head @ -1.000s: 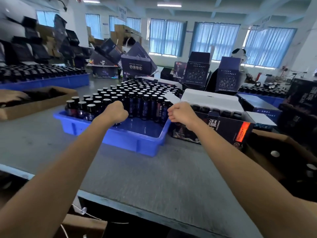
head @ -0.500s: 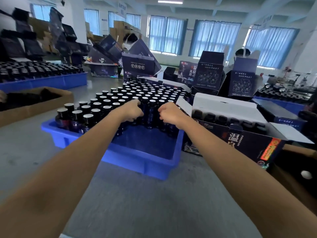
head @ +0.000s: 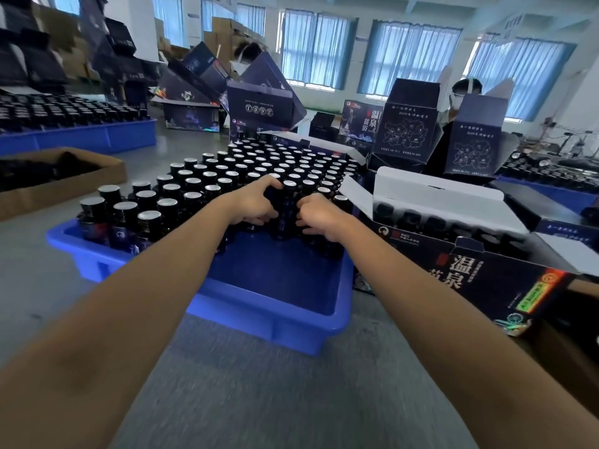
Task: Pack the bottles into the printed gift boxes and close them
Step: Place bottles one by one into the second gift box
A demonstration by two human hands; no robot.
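Observation:
A blue plastic tray [head: 265, 315] on the grey table holds many small dark bottles [head: 207, 176] with silver-topped black caps, standing upright; its near part is bare. My left hand [head: 256, 202] and my right hand [head: 319, 215] are both at the front row, fingers curled around bottles, with one dark bottle [head: 287, 205] standing between them. To the right lies an open printed gift box [head: 453, 273], dark with Chinese characters, white flaps up, a row of bottles inside it.
More open printed boxes [head: 405, 131] stand behind the tray. A brown cardboard carton [head: 64, 186] sits at the left, and another blue tray of bottles [head: 77, 137] lies at the far left. A masked person [head: 463, 95] stands at the back right.
Both hands have moved forward and together from the tray's edges into the front row of bottles and closed around them. The view has come closer to the tray.

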